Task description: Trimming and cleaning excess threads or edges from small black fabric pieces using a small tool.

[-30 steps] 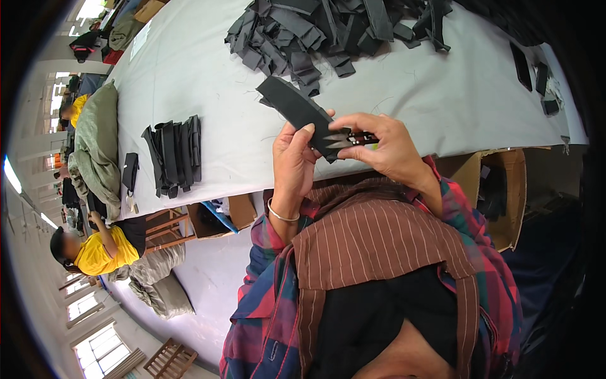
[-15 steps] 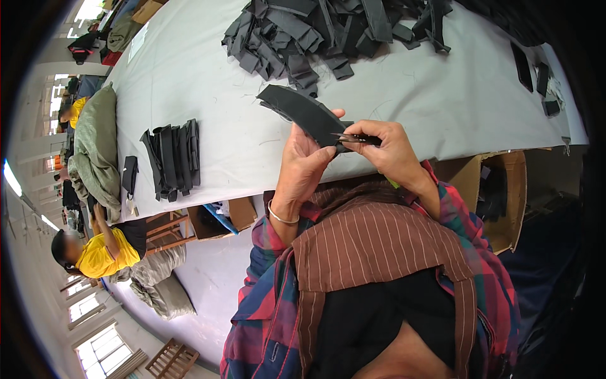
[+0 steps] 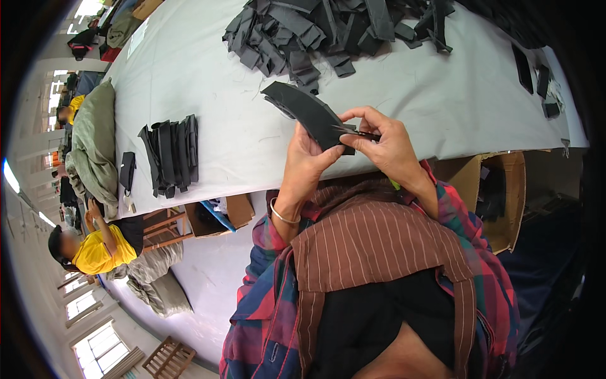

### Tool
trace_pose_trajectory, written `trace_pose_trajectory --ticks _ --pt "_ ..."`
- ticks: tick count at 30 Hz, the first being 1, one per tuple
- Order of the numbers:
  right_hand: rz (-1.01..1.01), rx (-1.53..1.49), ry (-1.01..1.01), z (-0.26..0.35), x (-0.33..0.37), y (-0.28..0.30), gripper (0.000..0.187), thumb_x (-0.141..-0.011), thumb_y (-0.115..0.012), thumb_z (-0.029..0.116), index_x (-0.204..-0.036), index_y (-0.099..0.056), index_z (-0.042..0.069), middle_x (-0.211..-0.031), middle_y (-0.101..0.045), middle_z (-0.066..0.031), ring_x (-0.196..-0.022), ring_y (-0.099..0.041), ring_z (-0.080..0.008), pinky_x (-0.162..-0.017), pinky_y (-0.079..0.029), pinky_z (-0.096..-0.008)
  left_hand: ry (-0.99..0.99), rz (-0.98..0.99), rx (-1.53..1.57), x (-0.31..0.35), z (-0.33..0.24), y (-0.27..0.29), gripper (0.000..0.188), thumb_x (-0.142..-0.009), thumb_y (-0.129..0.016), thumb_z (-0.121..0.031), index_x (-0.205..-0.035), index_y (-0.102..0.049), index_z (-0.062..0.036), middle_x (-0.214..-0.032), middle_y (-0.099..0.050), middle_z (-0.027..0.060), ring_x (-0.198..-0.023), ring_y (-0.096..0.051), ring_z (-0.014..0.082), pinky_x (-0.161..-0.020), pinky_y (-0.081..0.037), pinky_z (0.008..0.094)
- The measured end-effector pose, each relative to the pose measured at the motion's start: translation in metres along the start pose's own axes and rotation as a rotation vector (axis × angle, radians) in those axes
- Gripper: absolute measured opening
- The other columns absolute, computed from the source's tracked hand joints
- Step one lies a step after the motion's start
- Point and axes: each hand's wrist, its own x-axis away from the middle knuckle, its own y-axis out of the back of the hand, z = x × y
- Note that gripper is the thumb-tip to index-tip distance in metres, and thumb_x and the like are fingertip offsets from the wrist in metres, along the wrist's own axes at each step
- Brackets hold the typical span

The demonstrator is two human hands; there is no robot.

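Note:
My left hand grips the near end of a curved dark grey fabric strip, thumb on top and fingers beneath. The strip looks layered at its far left end, which points up and away over the table. My right hand holds small dark thread snips, their tips over the strip. Its thumb and forefinger come close to the strip's right edge; whether they pinch a thread there is too small to tell. Beyond the strip lies a loose pile of similar dark fabric pieces.
A neat row of dark strips lies left on the pale-covered table, beside a small black tagged piece. Cardboard boxes stand below the table edge. A person in yellow works at the far left, near a green fabric bundle.
My right forefinger has lifted and spread from the snips, and the thumb has come nearer the strip's edge. The strip and my left hand have shifted only slightly.

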Motion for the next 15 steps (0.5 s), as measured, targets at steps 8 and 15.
trace_pose_trajectory --ticks 8,15 --pt "-0.018 0.269 0.304 0.0019 0.0003 -0.0039 0.047 -0.070 -0.073 0.008 -0.114 -0.064 0.019 -0.091 -0.057 -0.0033 -0.076 -0.063 -0.0213 -0.065 -0.051 -0.0330 0.093 -0.008 0.099 0.0033 -0.0052 0.0020 0.046 -0.081 -0.067 0.005 -0.122 -0.048 0.0007 -0.109 -0.061 0.0074 -0.097 -0.061 0.0140 -0.085 -0.050 0.0258" --pt "-0.072 0.135 0.274 -0.0062 -0.0030 -0.0077 0.029 -0.072 -0.069 0.001 -0.100 -0.069 0.011 -0.088 -0.058 -0.0041 -0.074 -0.062 -0.0222 -0.063 -0.050 -0.0317 0.106 0.008 0.041 0.0043 -0.0013 0.0030 0.037 -0.085 -0.062 0.002 -0.120 -0.051 0.0020 -0.104 -0.063 0.0080 -0.094 -0.062 0.0137 -0.084 -0.050 0.0260"
